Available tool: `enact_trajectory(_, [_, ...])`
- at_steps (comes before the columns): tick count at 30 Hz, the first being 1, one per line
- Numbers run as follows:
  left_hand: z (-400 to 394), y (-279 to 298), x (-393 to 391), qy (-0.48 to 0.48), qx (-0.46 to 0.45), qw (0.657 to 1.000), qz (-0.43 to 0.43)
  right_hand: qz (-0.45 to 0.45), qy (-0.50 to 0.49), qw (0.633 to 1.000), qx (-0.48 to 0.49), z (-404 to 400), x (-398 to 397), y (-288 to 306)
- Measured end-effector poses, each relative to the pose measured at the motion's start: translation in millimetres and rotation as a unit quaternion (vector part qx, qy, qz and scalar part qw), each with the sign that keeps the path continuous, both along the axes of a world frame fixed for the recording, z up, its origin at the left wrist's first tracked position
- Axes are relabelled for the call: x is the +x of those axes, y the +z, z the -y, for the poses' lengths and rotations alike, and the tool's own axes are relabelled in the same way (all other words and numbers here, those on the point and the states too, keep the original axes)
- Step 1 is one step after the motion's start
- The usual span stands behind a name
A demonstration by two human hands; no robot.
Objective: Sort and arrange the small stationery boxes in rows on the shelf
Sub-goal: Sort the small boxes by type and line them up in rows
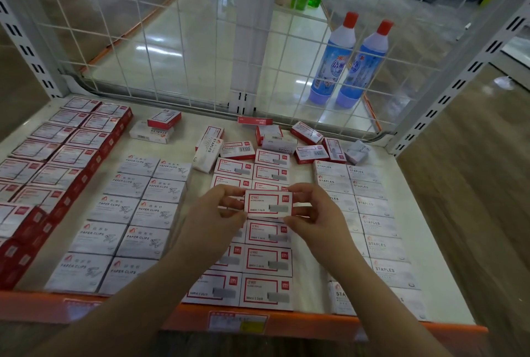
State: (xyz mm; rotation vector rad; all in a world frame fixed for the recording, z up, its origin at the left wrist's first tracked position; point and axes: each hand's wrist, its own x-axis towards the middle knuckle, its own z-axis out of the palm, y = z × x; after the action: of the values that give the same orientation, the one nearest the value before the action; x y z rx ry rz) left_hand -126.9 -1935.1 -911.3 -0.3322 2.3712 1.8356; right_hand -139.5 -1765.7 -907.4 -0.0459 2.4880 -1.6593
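A small white staple box with a red frame is held level above the middle rows, pinched at its left end by my left hand and at its right end by my right hand. Under it run two columns of matching red-framed boxes on the white shelf. To the left lie rows of grey paper clip boxes and stacked red and white boxes. Grey staples boxes form rows on the right. Several loose boxes lie jumbled at the back.
A white wire grid closes the shelf's back; behind it stand two blue bottles with red caps and green bottles farther off. An orange front rail with a price label edges the shelf. Slotted uprights flank both sides.
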Motion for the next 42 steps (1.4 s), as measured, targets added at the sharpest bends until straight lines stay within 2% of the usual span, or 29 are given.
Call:
enact_trajectory(16, [-3.2, 12.7, -2.3, -0.020, -0.024, 0.999, -0.030, -0.021, -0.001, 0.999, 0.024, -7.6, 4.3, 5.6])
enact_trajectory(19, [0.0, 10.8, -2.7, -0.013, -0.081, 0.996, -0.045, -0.019, -0.012, 0.999, 0.024, -7.0, 4.0, 7.5])
enact_trajectory(22, [6.7, 7.3, -2.0, -0.022, -0.177, 0.982, -0.066, -0.001, -0.019, 0.999, 0.033, -7.1, 0.8, 8.2])
enact_trajectory(29, [19.1, 7.6, -7.0, -0.140, -0.395, 0.905, -0.077, 0.026, -0.016, 0.993, 0.117, 0.0, -12.5, 7.8])
enact_trajectory(36, [20.1, 4.7, -19.2, -0.191, -0.434, 0.877, -0.075, 0.071, -0.008, 0.979, 0.189, -0.6, -27.8, -0.5])
enact_trajectory(42, [23.5, 3.3, -26.9, -0.197, -0.426, 0.881, -0.061, 0.060, 0.018, 0.972, 0.225, -1.6, -30.5, -4.0])
